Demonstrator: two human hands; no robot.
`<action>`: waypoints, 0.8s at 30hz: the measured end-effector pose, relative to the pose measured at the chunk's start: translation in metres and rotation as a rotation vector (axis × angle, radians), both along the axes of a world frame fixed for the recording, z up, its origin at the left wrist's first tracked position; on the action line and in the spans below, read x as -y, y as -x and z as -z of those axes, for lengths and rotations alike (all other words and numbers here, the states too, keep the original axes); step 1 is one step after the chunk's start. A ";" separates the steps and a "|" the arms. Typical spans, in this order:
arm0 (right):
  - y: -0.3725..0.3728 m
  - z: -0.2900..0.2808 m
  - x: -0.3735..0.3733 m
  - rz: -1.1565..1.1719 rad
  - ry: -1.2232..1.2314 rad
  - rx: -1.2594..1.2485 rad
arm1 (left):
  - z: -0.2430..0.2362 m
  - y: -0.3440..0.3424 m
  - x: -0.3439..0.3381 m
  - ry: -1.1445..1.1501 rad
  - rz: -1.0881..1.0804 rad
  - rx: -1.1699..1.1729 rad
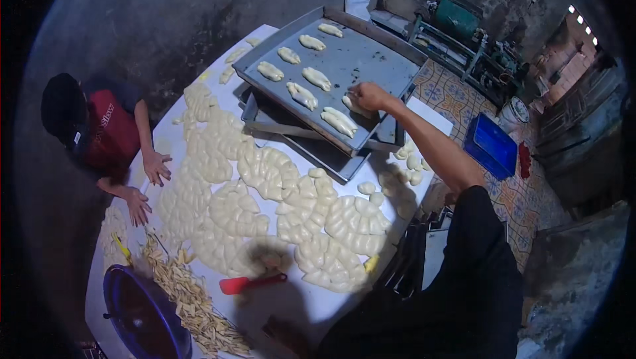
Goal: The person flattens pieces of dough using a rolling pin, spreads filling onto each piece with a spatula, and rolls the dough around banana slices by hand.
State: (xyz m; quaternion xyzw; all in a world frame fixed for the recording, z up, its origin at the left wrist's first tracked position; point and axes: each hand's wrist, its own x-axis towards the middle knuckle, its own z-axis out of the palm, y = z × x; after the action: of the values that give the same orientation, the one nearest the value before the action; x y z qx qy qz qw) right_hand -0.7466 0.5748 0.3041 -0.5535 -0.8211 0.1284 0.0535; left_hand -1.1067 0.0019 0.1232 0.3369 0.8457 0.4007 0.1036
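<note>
Working at one o'clock, the right hand (372, 98) is touching a dough piece (356, 107) on the tray (384, 51); whether its grip is clamping, I cannot tell; seven others are lying there, while many dough clusters (298, 216) are waiting toward seven o'clock on the surface (429, 118)

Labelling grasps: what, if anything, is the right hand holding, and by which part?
Can't tell: the right hand is at the far side of a pale, elongated dough piece on the grey metal tray, finger contact unclear.

Looks like a bakery workshop, judging by dough pieces (358, 224) across the tabletop (430, 114), baking tray (387, 54) by its far edge.
</note>
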 end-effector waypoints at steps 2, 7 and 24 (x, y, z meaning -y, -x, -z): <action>0.007 0.004 0.036 0.097 -0.139 -0.323 | 0.004 0.004 0.008 -0.003 -0.005 -0.009; -0.006 -0.005 0.212 0.238 -0.321 -0.632 | 0.008 0.007 0.018 -0.034 0.013 -0.009; 0.160 0.010 0.482 -0.675 0.464 -0.751 | -0.111 -0.003 0.032 -0.183 0.547 1.136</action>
State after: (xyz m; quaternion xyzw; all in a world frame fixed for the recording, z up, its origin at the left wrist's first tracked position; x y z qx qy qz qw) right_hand -0.9069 0.0932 0.2944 -0.1729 -0.8277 0.5042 0.1752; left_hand -1.1038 -0.0306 0.2337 0.2830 0.5046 0.5468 0.6052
